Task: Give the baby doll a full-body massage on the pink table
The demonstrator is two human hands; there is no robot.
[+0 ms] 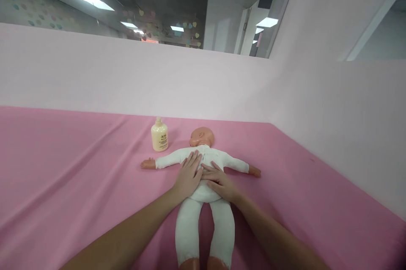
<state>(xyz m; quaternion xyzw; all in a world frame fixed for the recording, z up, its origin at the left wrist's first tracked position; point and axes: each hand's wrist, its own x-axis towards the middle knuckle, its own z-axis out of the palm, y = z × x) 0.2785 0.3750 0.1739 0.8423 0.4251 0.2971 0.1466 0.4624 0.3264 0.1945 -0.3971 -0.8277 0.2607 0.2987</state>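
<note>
A baby doll point(206, 194) with a white cloth body lies stretched out, its arms spread and its head turned to the left. It seems to lie face down, with a seam running along the middle of its upper body. My left hand point(189, 176) rests flat on the left side of the doll's trunk, fingers pointing toward its shoulder. Lower and to the right, my right hand point(220, 181) lies flat across the trunk, its fingertips close to my left hand. Both hands have extended fingers and hold nothing.
A pale yellow lotion bottle point(159, 136) with a pump top stands left of the doll's head. Pink cloth point(79, 177) with some creases covers the surface. White walls point(133, 79) rise behind and to the right, with a window point(177, 7) above.
</note>
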